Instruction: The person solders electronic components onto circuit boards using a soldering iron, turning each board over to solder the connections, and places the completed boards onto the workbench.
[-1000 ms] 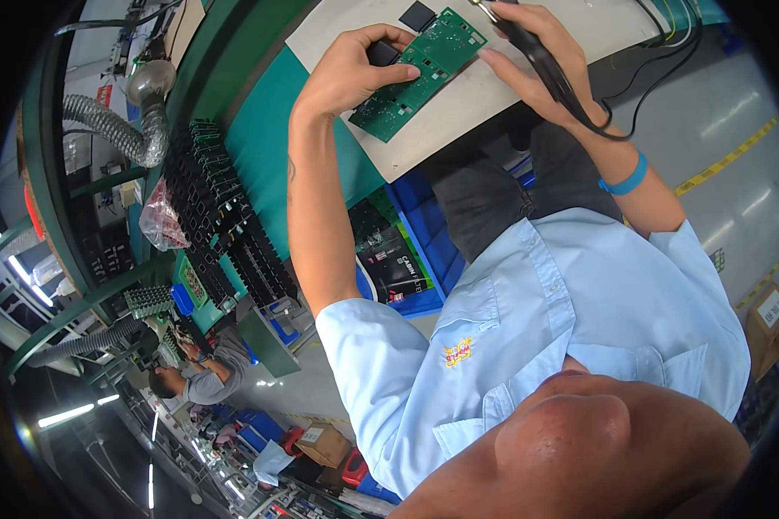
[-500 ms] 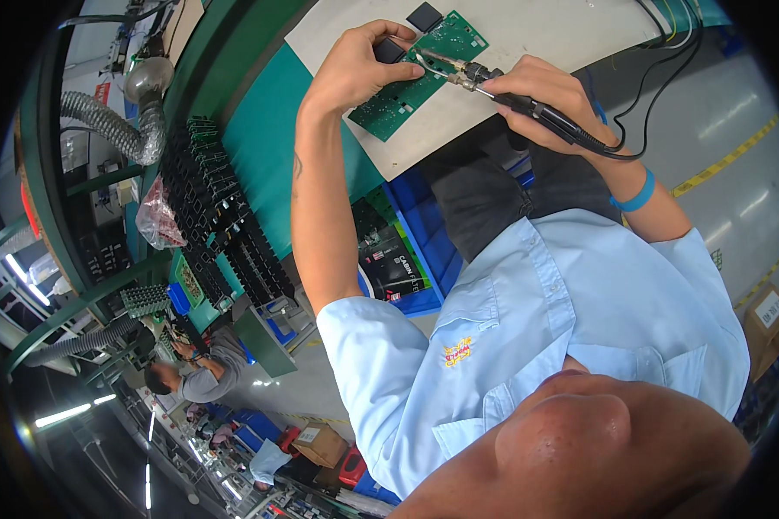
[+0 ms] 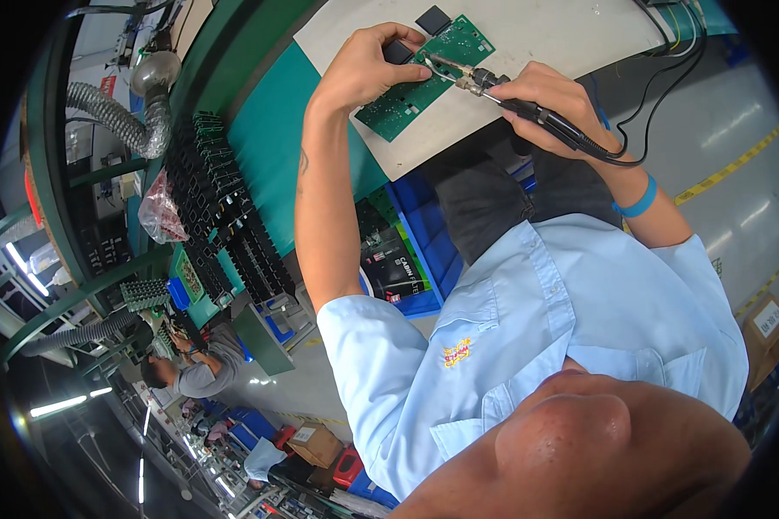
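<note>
As left hand (image 3: 365, 69) curls, right hand (image 3: 552, 108) slants inward

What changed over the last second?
The right hand drew the black-handled tool toward the body, bringing its tips leftward to the circuit board, near the left hand. Nothing newly grasped or released. The left hand still holds the board.

Circuit board (image 3: 391, 115): green, held diagonally over pale mat (image 3: 571, 35), two black blocks (image 3: 434, 20) seen along one edge | soldering tool (image 3: 552, 124): black-handled, slanted, metal tip held at board's middle
</note>
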Available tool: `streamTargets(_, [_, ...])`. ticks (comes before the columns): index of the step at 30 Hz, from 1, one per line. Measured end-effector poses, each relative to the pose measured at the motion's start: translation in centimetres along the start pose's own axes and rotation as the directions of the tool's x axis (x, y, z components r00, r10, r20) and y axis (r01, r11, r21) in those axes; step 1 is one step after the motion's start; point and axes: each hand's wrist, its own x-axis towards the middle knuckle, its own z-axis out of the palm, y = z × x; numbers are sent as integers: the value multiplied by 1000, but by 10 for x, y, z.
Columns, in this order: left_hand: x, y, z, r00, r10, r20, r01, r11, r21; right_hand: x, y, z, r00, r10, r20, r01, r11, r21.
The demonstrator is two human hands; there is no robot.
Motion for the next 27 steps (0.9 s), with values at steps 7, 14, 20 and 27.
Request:
streamTargets(7, [1,2,1,1000,-7,3,7,1000,14,-1,1,-1,1000,-1,-12,1,1000,14])
streamTargets(14, [2,-3,1,1000,7,6,-7,1000,3,1,-1,-9,998,57,-12,-57,998,18])
streamTargets(20, [6,0,2,1000,3,-3,-3,1000,5,14,21,-34,916,290,-276,-307,952,-17])
streamTargets(27, [16,-19,-1,987,51,153,-33,993,-116,23,55,-29,745,596,-300,-566,803,189])
